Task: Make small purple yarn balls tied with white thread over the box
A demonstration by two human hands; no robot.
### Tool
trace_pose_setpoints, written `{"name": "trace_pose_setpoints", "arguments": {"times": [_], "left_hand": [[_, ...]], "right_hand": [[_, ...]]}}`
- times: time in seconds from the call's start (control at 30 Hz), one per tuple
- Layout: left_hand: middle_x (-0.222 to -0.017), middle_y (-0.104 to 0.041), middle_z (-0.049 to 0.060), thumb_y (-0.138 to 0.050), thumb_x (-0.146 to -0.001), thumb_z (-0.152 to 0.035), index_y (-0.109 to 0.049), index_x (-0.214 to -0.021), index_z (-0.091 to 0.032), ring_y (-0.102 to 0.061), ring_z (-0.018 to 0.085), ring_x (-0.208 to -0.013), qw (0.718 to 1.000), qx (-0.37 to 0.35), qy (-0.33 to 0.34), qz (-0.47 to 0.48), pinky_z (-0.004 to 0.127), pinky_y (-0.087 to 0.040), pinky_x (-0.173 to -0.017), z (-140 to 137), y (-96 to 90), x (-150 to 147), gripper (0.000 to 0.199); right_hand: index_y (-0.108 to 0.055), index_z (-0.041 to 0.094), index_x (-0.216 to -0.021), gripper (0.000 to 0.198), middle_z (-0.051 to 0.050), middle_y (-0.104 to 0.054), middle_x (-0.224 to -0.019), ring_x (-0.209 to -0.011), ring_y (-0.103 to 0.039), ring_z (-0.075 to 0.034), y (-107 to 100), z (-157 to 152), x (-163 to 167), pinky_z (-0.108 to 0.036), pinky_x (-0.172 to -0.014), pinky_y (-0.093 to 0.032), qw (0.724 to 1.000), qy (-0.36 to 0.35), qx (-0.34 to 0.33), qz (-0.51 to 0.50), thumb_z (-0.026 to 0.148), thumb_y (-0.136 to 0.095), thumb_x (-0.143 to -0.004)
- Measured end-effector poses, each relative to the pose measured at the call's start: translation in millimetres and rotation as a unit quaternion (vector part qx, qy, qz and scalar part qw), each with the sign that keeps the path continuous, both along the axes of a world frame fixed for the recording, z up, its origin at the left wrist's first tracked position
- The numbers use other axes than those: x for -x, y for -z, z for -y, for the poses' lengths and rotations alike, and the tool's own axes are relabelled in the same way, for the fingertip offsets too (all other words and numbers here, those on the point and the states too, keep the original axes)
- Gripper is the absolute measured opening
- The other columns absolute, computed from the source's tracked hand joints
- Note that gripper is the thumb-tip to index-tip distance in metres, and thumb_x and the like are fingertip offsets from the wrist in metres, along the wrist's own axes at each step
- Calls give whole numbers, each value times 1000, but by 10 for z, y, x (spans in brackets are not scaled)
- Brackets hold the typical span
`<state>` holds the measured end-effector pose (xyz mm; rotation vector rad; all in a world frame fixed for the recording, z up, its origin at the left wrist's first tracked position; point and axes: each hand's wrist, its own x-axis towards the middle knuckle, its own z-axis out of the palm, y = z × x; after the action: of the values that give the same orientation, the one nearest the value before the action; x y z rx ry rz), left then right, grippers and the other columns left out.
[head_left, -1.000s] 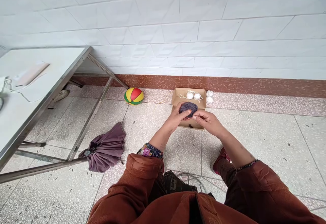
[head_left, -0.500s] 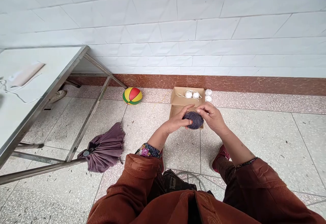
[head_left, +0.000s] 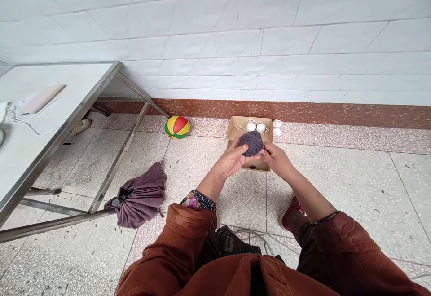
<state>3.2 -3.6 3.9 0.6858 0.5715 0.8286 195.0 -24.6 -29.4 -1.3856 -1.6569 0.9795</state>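
A ball of dark purple-grey yarn (head_left: 251, 143) rests in my left hand (head_left: 233, 157), whose thumb presses on its near side while the fingers support it from below and behind. At the ball's lower right, my right hand (head_left: 276, 159) is closed in a pinch on the yarn; the strand itself is too fine to make out. Beneath both hands is an open cardboard box (head_left: 232, 130) on the floor, partly hidden by them. Two white yarn balls (head_left: 251, 126) lie in its far part, and a small dark bit (head_left: 253, 167) shows in the near part.
More white balls (head_left: 277, 128) sit just right of the box, by the wall. Left of it is a yellow, red and green ball (head_left: 177, 127). A folded purple umbrella (head_left: 143, 197) leans near a metal-framed table (head_left: 72, 107). My shoe (head_left: 290, 213) stands behind the box.
My right hand has moved from the top of the yarn ball to its lower right side. The ball has risen slightly and shifted left in my left hand, uncovering more of the box's near part.
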Motion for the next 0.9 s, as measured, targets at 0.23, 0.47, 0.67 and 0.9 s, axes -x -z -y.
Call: {"name": "trace_pose_setpoints", "arguments": {"times": [0.23, 0.47, 0.67, 0.9], "left_hand": [[-109, -67, 5, -75, -82, -52, -48, -126, -23, -61, 10, -68, 974, -57, -97, -197, 27, -47, -67, -83, 127, 14, 60], [-115, -65, 9, -80, -73, -35, -52, -119, -19, -62, 22, -106, 912, -188, -52, -362, 40, -47, -98, -108, 133, 31, 55], [-128, -64, 11, -79, -76, -44, -50, -138, -25, -61, 28, -117, 957, -150, 112, -220, 42, -50, -94, -15, 49, 61, 71], [-130, -64, 16, -81, -71, -55, -54, -139, -24, -71, 26, -95, 994, -43, 85, -52, 31, -54, -71, 16, 2, 80, 80]], "right_hand": [[-68, 23, -87, 22, -3, -68, -84, -78, -62, -19, -57, 34, 36, -33, -75, -49, 995, -95, -37, 3, 38, -55, -98], [-67, 23, -89, 16, -3, -66, -83, -77, -60, -19, -274, 42, -26, -33, -75, -47, 996, -49, -73, -22, 33, -57, -97], [-64, 24, -83, 20, -3, -65, -81, -79, -59, -21, -155, -29, -67, -34, -76, -47, 993, 57, -95, -31, 39, -60, -96], [-61, 24, -83, 30, 0, -61, -73, -67, -55, -18, -41, -24, -51, -31, -66, -44, 998, 19, -11, -52, 48, -52, -99]]}}
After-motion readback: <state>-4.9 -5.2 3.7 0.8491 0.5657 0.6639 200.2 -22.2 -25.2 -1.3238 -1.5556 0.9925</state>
